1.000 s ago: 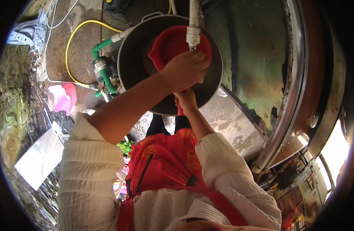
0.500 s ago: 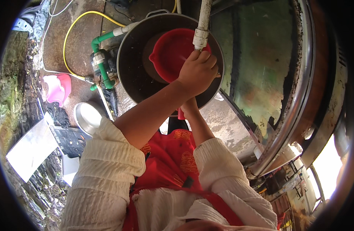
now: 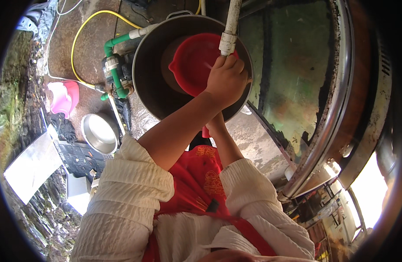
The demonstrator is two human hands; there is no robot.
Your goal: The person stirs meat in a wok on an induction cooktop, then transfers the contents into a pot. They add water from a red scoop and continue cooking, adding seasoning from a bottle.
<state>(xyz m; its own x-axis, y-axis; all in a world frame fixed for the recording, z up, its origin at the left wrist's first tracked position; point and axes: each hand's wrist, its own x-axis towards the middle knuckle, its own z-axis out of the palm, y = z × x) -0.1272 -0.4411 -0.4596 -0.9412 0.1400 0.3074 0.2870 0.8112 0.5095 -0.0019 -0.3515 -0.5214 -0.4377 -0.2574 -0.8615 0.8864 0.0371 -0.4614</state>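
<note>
Since half a second ago the left hand [image 3: 227, 81] has slid a little lower along the white pipe [image 3: 230, 26], fingers curled around its end just below the coupling. Beneath that forearm the right hand [image 3: 215, 125] grips the handle of the red scoop [image 3: 192, 61], which sits inside the large metal pot [image 3: 150, 83]; green pipework [image 3: 113, 65], a steel bowl [image 3: 99, 132] and a pink scoop [image 3: 63, 98] lie to the left
</note>
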